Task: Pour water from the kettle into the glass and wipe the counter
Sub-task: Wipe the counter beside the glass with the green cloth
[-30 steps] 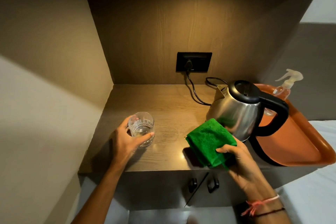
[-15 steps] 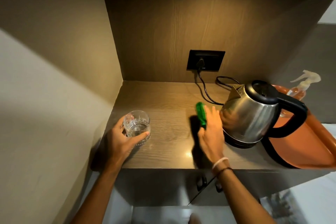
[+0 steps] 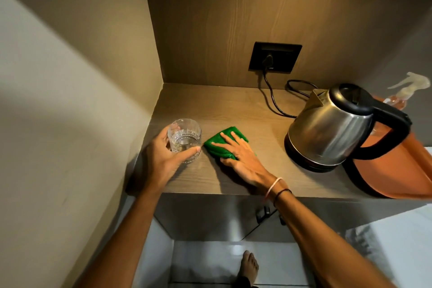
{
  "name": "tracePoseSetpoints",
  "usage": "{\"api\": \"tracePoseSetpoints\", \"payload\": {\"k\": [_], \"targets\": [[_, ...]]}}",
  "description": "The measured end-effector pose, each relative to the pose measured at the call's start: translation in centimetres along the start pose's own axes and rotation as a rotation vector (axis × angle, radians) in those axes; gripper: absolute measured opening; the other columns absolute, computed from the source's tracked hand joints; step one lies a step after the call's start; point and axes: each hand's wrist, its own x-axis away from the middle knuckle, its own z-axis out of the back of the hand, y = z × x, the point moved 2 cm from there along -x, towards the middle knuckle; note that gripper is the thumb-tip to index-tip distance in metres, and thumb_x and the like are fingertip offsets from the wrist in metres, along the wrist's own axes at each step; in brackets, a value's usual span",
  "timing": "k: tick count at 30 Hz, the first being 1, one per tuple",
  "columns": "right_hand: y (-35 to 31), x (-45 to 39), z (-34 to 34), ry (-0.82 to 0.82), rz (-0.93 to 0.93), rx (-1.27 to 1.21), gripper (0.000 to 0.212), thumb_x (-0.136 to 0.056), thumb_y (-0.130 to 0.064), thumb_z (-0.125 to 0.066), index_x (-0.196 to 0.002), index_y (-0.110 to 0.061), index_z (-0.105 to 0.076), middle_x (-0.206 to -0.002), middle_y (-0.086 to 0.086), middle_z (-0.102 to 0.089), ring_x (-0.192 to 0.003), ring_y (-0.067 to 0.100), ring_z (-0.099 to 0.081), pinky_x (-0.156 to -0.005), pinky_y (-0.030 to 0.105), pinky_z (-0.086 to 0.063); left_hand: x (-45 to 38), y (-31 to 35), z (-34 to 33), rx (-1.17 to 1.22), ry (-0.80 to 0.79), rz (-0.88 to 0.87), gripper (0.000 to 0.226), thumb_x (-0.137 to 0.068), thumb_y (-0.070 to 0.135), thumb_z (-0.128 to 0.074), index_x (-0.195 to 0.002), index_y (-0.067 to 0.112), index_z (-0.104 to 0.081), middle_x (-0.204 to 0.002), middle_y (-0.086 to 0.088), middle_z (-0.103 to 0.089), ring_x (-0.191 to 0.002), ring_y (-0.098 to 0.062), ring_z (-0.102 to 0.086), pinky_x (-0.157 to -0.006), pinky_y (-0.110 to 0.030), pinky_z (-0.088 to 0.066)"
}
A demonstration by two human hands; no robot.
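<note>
A cut-glass tumbler (image 3: 184, 134) holding some water stands at the left of the wooden counter (image 3: 233, 110). My left hand (image 3: 163, 159) is wrapped around it from the near side. Just right of the glass lies a green cloth (image 3: 216, 142), flat on the counter. My right hand (image 3: 243, 159) presses down on the cloth with fingers spread, covering its near part. A steel kettle (image 3: 327, 133) with a black lid and handle sits upright on its base at the right, apart from both hands.
An orange tray (image 3: 409, 175) stands behind and right of the kettle, with a spray bottle (image 3: 402, 93) on it. A black cord (image 3: 273, 98) runs from the wall socket (image 3: 274, 57) to the kettle. Walls close the alcove at left and back. Cupboard doors lie below the counter edge.
My right hand carried the green cloth from beside the kettle leftward across the counter to a spot next to the glass and flattened it. My left hand stayed on the glass.
</note>
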Motion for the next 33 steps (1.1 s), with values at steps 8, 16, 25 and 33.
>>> {"api": "tracePoseSetpoints", "payload": {"k": [8,16,25,33], "targets": [[-2.2,9.3,-1.0,-0.067,0.002,-0.263,0.057,-0.093,-0.029,-0.054,-0.148,-0.026,-0.067,-0.165,-0.022,-0.036,-0.158,0.0,-0.016,-0.129,0.029,-0.003,0.2,0.4,-0.2,0.051,0.006,0.024,0.077,-0.035,0.051,-0.096,-0.107,0.043,-0.068,-0.106,0.017,-0.074,-0.108,-0.013,-0.073,-0.099,-0.049,-0.06],[0.7,10.5,-0.6,0.243,-0.107,-0.113,0.049,-0.11,-0.012,-0.058,-0.158,-0.022,-0.055,-0.168,-0.015,-0.033,-0.161,0.015,-0.021,-0.135,0.046,-0.01,0.3,0.7,-0.2,-0.009,0.025,0.029,0.11,-0.033,0.06,-0.093,-0.133,0.03,-0.06,-0.113,0.011,-0.069,-0.114,-0.018,-0.07,-0.099,-0.05,-0.06],[-0.7,4.7,0.2,0.216,0.018,-0.049,0.051,-0.102,-0.012,-0.052,-0.151,-0.002,-0.063,-0.16,0.026,-0.057,-0.156,0.031,-0.041,-0.128,0.042,-0.026,0.2,0.6,0.1,0.005,0.013,0.016,0.082,-0.023,0.075,-0.091,-0.1,0.067,-0.062,-0.096,0.028,-0.075,-0.106,-0.01,-0.073,-0.097,-0.046,-0.062],[-0.6,11.2,-0.1,0.285,-0.121,-0.735,0.047,-0.083,-0.031,-0.068,-0.114,0.001,-0.08,-0.116,0.017,-0.08,-0.107,0.024,-0.074,-0.097,0.043,-0.058,0.6,1.5,-1.1,0.006,-0.028,0.03,0.078,-0.03,0.054,-0.097,-0.102,0.055,-0.067,-0.095,0.028,-0.075,-0.103,-0.002,-0.072,-0.096,-0.042,-0.062]]}}
